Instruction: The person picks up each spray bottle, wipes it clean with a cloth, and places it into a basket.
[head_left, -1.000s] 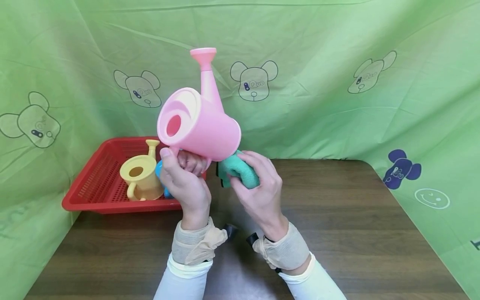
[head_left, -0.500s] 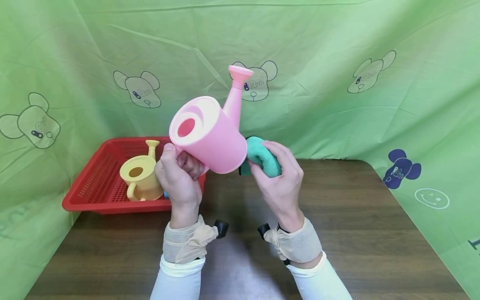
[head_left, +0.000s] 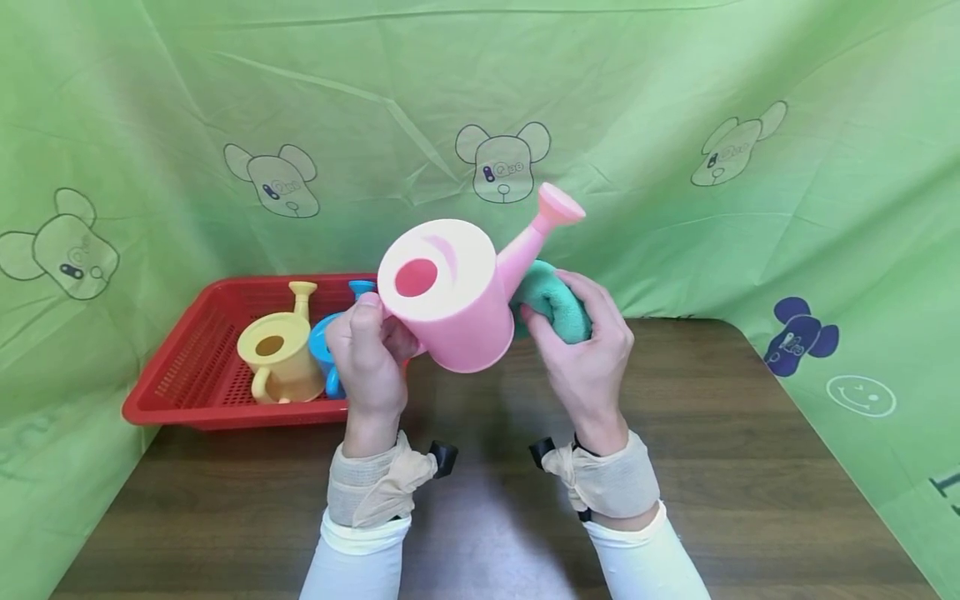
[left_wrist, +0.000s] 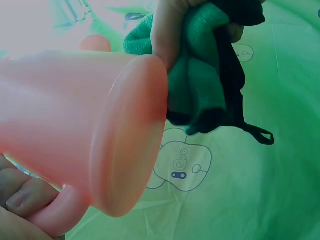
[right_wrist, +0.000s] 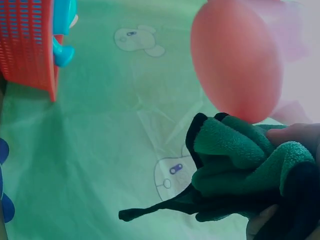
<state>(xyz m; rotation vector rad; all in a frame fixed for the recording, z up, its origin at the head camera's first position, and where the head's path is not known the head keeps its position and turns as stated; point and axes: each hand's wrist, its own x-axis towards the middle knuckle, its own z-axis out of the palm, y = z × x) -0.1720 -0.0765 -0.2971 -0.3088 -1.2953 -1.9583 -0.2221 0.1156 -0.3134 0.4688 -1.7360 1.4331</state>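
Note:
My left hand (head_left: 372,358) grips the handle of a pink watering can (head_left: 472,325) and holds it up above the table, tilted, with its spout toward the upper right. A folded green cloth (head_left: 558,304) with black edging is pinched between the thumb and fingers of my right hand (head_left: 596,358), beside the can's lower right side. In the left wrist view the cloth (left_wrist: 195,75) lies against or very near the can's base (left_wrist: 132,140); the exact contact is hard to tell. A black hanging loop (right_wrist: 132,214) dangles from the cloth in the right wrist view.
At the left, a red plastic basket (head_left: 180,375) holds a yellow watering can (head_left: 288,367) and a blue watering can (head_left: 321,342), the latter partly behind my left hand. A wooden table (head_left: 720,467) lies below. Green printed fabric (head_left: 637,100) hangs around it.
The pink watering can has moved right and lower, its spout swinging from upright toward the right. My right hand has shifted right with the cloth, from beneath the can's base to its side.

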